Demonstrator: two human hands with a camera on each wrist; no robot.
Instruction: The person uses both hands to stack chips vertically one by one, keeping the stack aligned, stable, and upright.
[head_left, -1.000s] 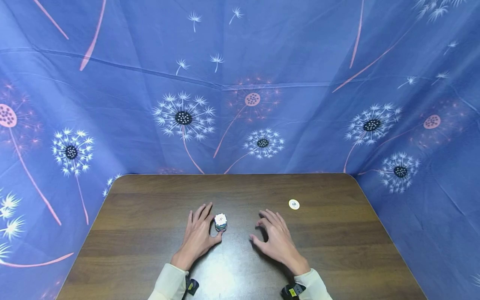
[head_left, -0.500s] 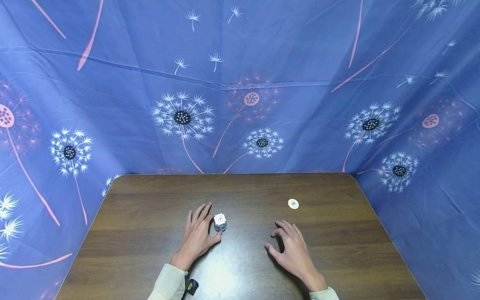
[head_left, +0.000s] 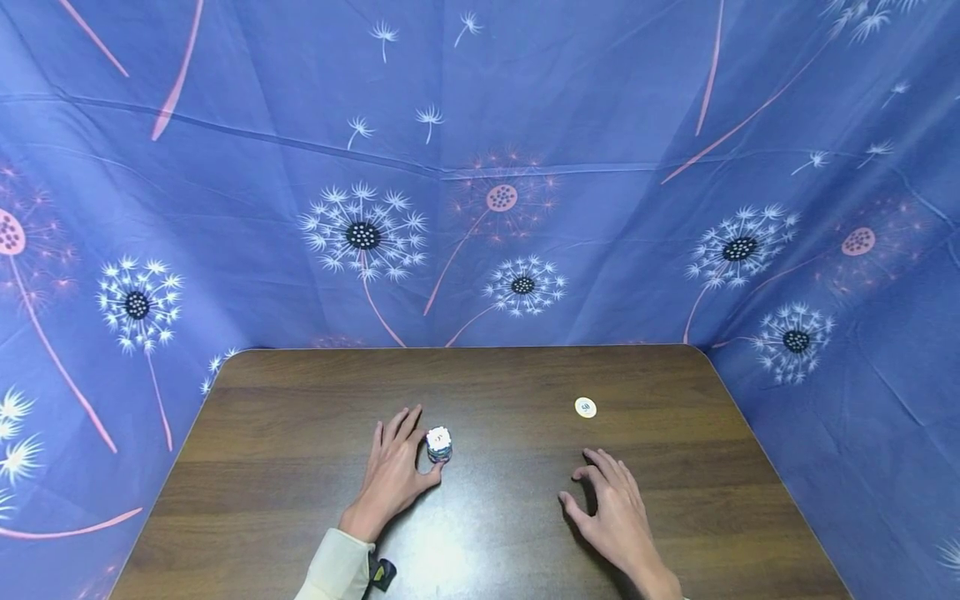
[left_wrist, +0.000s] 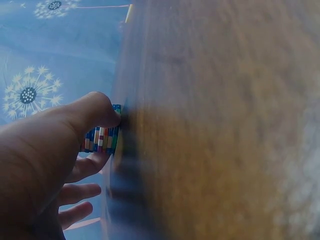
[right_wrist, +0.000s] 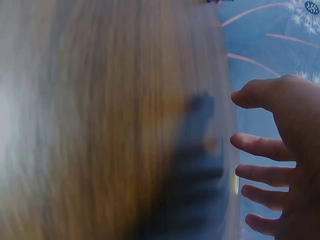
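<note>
A short stack of poker chips (head_left: 439,445) stands on the table left of the middle, a white chip on top. My left hand (head_left: 392,483) pinches this stack between thumb and index finger. Seen from the left wrist, the stack (left_wrist: 101,140) shows several layers with blue, white, orange and green edges; the other fingers (left_wrist: 80,192) are spread away from it. My right hand (head_left: 617,515) holds nothing, its fingers loosely bent over the right part of the table. Beyond it lies a single pale poker chip (head_left: 585,407) with a yellowish rim.
The brown wooden table (head_left: 510,375) has rounded far corners. Blue cloth (head_left: 600,208) printed with dandelions hangs behind it and along both sides. A bright light reflection lies on the tabletop near the front.
My right hand has moved to the right and nearer to me, away from the chip stack. The left hand stays at the stack, and the single chip lies where it was.
</note>
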